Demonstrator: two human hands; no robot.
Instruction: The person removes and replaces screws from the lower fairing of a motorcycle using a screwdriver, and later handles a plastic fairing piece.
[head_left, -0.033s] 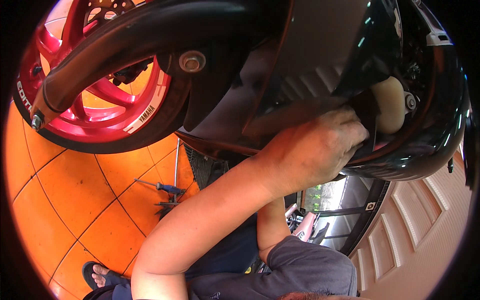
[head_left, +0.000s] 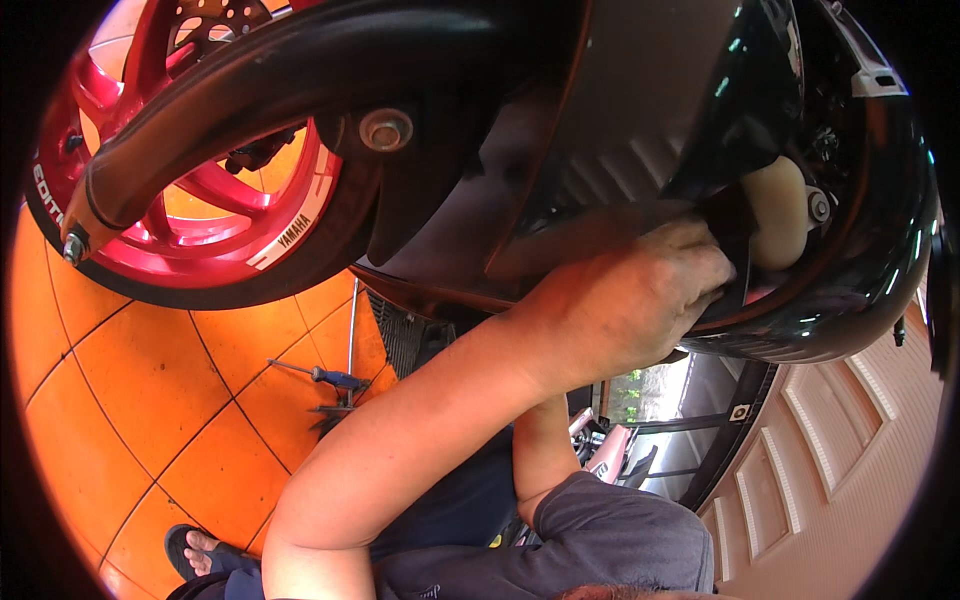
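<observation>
My left hand (head_left: 665, 290) is closed, its back toward me, at the lower edge of a glossy black body panel (head_left: 630, 130) on a motorcycle. Its fingers curl into a dark gap, and whatever they grip is hidden. Just right of the fingertips sits a rounded cream-coloured part (head_left: 780, 215), with a bolt and washer (head_left: 819, 207) beside it. A curved black shell (head_left: 870, 300) of the bike bends round that spot. My right forearm (head_left: 545, 450) rises behind the left one, which covers the right hand.
A red-spoked wheel (head_left: 180, 215) with a black tyre fills the upper left, crossed by a thick black tube (head_left: 250, 75). On the orange floor tiles (head_left: 140, 390) lies a blue-handled screwdriver (head_left: 335, 377) near a thin metal rod (head_left: 352, 325). A pink vehicle part (head_left: 608, 455) shows farther off.
</observation>
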